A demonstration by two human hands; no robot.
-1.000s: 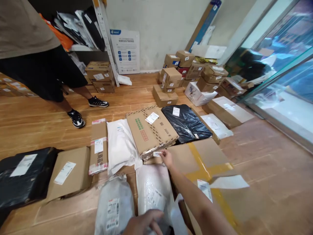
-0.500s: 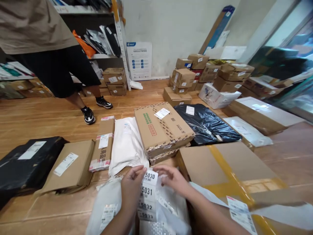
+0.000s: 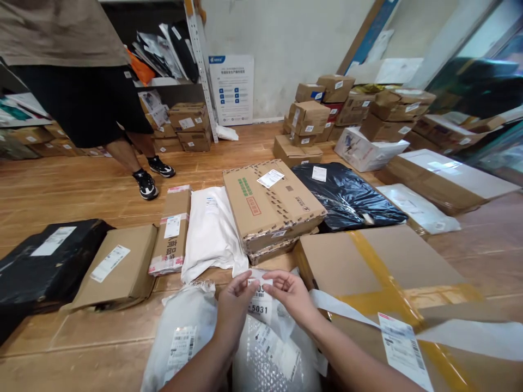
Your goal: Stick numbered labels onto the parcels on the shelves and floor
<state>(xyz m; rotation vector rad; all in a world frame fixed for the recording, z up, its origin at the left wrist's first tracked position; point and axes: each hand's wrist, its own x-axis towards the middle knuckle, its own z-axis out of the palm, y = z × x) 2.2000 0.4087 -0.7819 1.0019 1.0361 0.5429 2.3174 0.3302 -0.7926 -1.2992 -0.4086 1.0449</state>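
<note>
Hands, left (image 3: 232,305) and right (image 3: 292,294), pinch label strip (image 3: 259,305) (numbered 5031)

white sticker strip (image 3: 260,301) with black numbers; brown cardboard box (image 3: 272,204) with green and red print; large brown box (image 3: 379,272) crossed by yellow tape; glossy black bag (image 3: 347,198); white bag (image 3: 210,234); orange-brown wooden floor (image 3: 81,190).

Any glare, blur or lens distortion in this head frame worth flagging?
Head view: wide-angle bend curves the shelf post and floor planks; light glare on the black bag; the label strip between left hand and right hand reads sharply.
</note>
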